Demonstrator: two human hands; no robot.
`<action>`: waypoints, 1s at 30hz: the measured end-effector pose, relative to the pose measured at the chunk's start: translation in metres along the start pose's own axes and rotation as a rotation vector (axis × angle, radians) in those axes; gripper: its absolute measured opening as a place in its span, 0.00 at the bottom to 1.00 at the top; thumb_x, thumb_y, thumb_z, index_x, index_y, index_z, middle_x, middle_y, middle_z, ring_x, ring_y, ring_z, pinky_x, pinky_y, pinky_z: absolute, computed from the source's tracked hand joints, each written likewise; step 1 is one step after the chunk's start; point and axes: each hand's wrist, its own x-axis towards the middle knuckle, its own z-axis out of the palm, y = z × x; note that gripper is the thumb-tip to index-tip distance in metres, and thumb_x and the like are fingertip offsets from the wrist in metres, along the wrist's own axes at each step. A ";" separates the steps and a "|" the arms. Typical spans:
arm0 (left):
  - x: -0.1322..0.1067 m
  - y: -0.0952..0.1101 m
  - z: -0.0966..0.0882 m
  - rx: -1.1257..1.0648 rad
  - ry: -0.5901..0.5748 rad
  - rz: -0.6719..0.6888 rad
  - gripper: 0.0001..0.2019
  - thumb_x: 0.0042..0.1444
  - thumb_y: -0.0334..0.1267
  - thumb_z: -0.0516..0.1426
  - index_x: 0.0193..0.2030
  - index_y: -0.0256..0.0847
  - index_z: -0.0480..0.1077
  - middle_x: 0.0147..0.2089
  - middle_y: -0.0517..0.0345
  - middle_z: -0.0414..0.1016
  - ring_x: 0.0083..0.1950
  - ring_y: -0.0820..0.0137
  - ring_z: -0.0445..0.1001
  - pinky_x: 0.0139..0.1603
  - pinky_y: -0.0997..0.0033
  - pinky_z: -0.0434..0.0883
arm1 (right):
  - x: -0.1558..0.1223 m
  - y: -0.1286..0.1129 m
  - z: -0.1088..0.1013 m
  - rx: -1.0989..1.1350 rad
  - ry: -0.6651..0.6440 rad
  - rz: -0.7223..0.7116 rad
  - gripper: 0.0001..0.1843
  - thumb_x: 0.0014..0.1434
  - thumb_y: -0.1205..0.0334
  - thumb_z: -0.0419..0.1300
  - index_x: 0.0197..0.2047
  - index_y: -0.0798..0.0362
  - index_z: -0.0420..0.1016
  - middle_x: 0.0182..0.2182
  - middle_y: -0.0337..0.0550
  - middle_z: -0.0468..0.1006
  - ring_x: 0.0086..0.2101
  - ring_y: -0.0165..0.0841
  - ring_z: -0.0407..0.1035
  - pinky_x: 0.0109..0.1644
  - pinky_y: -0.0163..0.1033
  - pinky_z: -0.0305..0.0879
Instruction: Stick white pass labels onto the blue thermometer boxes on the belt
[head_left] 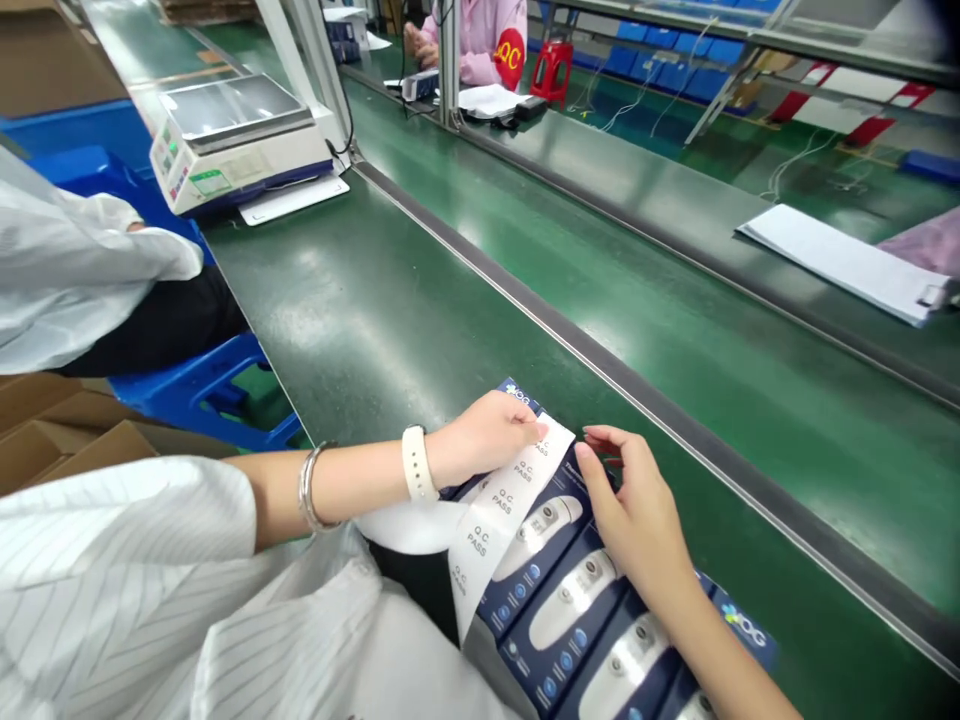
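Observation:
My left hand, with a pale watch band and a silver bangle on its wrist, pinches the upper end of a white strip of "Q.C. PASS" stickers. The strip hangs down toward my lap and loops behind my forearm. Under it stands a row of dark blue thermometer boxes, each printed with a white device. My right hand is over these boxes, just right of the strip's end. Its thumb and forefinger are apart and bent, and I see nothing held between them.
A white weighing scale stands at the far left of the green table. A dark rail borders the conveyor. Across it are a clipboard with paper and a person in pink. Another person's white sleeve is at left.

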 end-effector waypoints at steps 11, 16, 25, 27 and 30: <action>0.013 0.020 0.003 -0.058 0.014 -0.207 0.17 0.50 0.32 0.53 0.13 0.38 0.55 0.13 0.63 0.55 0.15 0.76 0.58 0.14 0.76 0.55 | 0.002 0.010 -0.003 -0.253 -0.204 -0.295 0.21 0.62 0.61 0.42 0.59 0.50 0.55 0.49 0.50 0.63 0.45 0.39 0.62 0.46 0.45 0.63; 0.011 0.015 0.000 -0.008 0.058 -0.163 0.20 0.50 0.38 0.55 0.12 0.40 0.51 0.11 0.67 0.47 0.12 0.80 0.48 0.12 0.76 0.44 | -0.002 0.014 -0.002 -0.365 -0.156 -0.370 0.21 0.62 0.62 0.42 0.57 0.51 0.61 0.47 0.50 0.64 0.42 0.39 0.63 0.42 0.45 0.63; -0.015 0.006 -0.006 -0.182 -0.007 -0.169 0.18 0.51 0.48 0.55 0.19 0.37 0.59 0.16 0.65 0.56 0.16 0.80 0.54 0.14 0.79 0.51 | 0.017 0.008 0.003 -0.479 -0.186 -0.296 0.22 0.61 0.51 0.45 0.54 0.47 0.65 0.40 0.46 0.69 0.39 0.39 0.63 0.40 0.44 0.61; -0.017 0.005 -0.007 -0.203 -0.013 -0.155 0.18 0.51 0.48 0.54 0.19 0.37 0.57 0.16 0.66 0.53 0.16 0.81 0.51 0.14 0.79 0.49 | 0.027 0.010 0.004 -0.435 -0.213 -0.257 0.20 0.61 0.49 0.45 0.46 0.47 0.71 0.36 0.44 0.70 0.37 0.37 0.63 0.40 0.44 0.61; -0.019 0.005 -0.009 -0.222 -0.039 -0.074 0.20 0.53 0.48 0.53 0.18 0.38 0.54 0.16 0.68 0.49 0.16 0.81 0.47 0.15 0.78 0.46 | 0.032 0.011 0.000 -0.380 -0.129 -0.257 0.18 0.60 0.49 0.47 0.36 0.48 0.75 0.36 0.44 0.70 0.38 0.38 0.62 0.42 0.46 0.59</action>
